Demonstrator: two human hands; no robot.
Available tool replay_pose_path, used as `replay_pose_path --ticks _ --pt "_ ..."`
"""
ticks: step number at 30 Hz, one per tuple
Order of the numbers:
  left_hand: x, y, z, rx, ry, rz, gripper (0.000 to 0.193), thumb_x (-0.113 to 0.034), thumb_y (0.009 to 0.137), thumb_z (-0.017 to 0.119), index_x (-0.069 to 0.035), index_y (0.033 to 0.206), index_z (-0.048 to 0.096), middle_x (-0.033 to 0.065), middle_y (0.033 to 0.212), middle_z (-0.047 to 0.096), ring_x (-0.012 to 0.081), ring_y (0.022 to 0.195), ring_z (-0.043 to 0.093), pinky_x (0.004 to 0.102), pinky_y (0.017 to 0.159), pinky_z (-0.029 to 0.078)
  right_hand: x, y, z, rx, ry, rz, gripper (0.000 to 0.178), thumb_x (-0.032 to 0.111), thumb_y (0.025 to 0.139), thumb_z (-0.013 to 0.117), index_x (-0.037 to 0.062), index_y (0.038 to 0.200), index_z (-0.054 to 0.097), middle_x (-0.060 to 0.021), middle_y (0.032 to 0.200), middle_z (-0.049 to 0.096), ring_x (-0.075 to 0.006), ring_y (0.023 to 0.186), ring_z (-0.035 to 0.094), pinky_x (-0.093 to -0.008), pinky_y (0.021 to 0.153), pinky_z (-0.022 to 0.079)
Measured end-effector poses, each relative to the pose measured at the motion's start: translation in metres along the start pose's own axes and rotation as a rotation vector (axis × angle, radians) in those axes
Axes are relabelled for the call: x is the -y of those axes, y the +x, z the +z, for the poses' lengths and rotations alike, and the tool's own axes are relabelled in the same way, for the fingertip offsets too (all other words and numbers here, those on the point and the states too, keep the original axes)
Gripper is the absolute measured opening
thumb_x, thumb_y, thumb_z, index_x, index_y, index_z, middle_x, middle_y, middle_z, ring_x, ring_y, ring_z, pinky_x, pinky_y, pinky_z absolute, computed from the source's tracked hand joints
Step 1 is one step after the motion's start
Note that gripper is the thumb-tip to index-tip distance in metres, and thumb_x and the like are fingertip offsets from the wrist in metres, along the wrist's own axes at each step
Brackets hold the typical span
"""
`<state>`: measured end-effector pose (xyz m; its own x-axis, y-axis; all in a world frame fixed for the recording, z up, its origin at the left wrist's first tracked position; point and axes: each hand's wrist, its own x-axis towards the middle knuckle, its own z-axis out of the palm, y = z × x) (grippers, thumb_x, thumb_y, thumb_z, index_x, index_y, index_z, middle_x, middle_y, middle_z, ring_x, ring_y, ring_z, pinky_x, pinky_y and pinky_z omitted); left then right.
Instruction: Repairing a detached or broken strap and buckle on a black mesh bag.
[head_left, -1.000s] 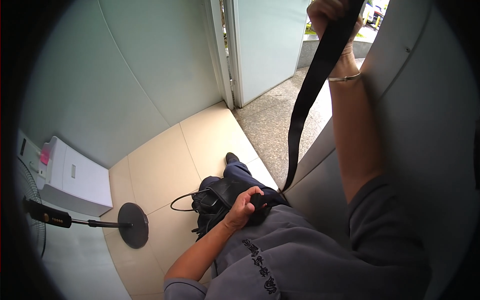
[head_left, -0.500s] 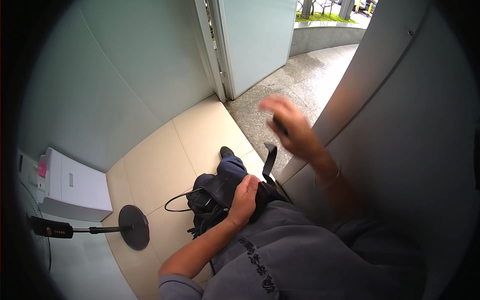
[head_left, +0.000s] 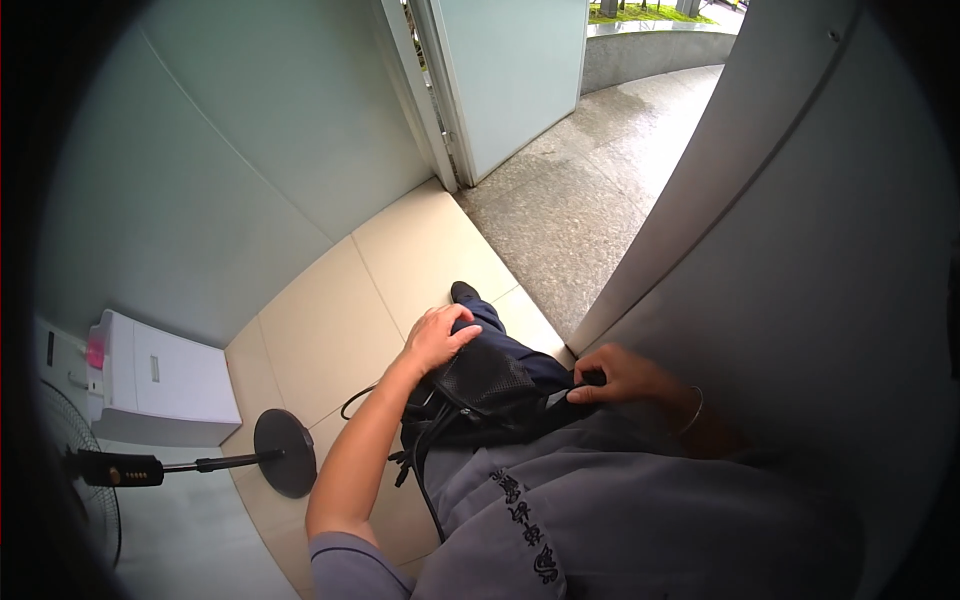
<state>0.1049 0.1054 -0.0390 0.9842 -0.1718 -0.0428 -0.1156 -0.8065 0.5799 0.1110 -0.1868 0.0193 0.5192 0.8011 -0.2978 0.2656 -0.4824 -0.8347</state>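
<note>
Against the grey shirt [head_left: 640, 500] sits a black mesh-panelled bag [head_left: 488, 382]. Left hand [head_left: 436, 338]: curled at its far edge; grip cannot be told. Right hand [head_left: 622, 377]: pinching a black strap [head_left: 592, 379]. Bag judged soft, pliant; best held by strap.

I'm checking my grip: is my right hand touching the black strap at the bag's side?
Touching: the head view shows the right hand closed around the black strap, with no gap between them.
</note>
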Motion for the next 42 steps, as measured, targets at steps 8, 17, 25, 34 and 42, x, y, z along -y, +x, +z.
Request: replay_pose_path --ticks 8,17,25,34,42 --pt "0.042 -0.005 0.006 0.524 -0.078 -0.436 0.075 -0.064 0.068 0.05 -0.003 0.112 0.049 0.0182 0.113 0.049 0.0278 0.108 0.046 0.034 0.09 0.035 0.009 -0.008 -0.015 -0.327 0.279 -0.025 0.023 0.023 0.07 0.064 0.002 0.068 0.056 -0.0017 0.055 0.051 -0.0059 0.054 0.045 -0.0219 0.051 0.035" --pt "0.037 -0.051 -0.011 0.451 0.136 -0.736 0.084 -0.07 0.067 0.039 -0.003 0.116 0.045 0.0182 0.117 0.047 0.0315 0.111 0.042 0.0393 0.091 0.034 -0.022 0.04 -0.015 -0.481 0.506 0.083 0.023 0.022 0.074 0.061 0.0024 0.064 0.055 0.0024 0.054 0.048 -0.0037 0.049 0.041 -0.0209 0.044 0.032" --pt "0.022 -0.087 -0.027 0.374 0.291 -0.899 0.073 -0.063 0.072 0.04 -0.005 0.116 0.045 0.0168 0.12 0.044 0.0282 0.113 0.04 0.0384 0.09 0.034 -0.061 0.089 -0.02 -0.273 0.473 0.125 0.026 0.03 0.074 0.063 0.0058 0.069 0.055 0.0016 0.053 0.047 -0.006 0.045 0.041 -0.0224 0.041 0.031" --pt "0.026 -0.07 0.003 0.144 0.321 -0.069 0.071 -0.052 0.072 0.054 -0.008 0.124 0.034 0.0167 0.125 0.037 0.0292 0.116 0.035 0.0376 0.095 0.029 -0.064 0.077 -0.024 -0.186 0.704 0.125 0.027 0.033 0.077 0.06 0.0072 0.071 0.055 0.0028 0.054 0.046 -0.0039 0.043 0.04 -0.0187 0.037 0.03" --pt "-0.042 0.006 0.011 0.195 -0.568 0.222 0.031 -0.026 0.084 0.05 -0.002 0.103 0.05 0.0121 0.097 0.055 0.0195 0.094 0.052 0.0266 0.08 0.039 -0.023 0.076 -0.027 0.068 0.532 -0.136 0.025 0.029 0.081 0.056 0.0035 0.077 0.056 0.0047 0.066 0.049 -0.0034 0.064 0.043 -0.0205 0.055 0.035"
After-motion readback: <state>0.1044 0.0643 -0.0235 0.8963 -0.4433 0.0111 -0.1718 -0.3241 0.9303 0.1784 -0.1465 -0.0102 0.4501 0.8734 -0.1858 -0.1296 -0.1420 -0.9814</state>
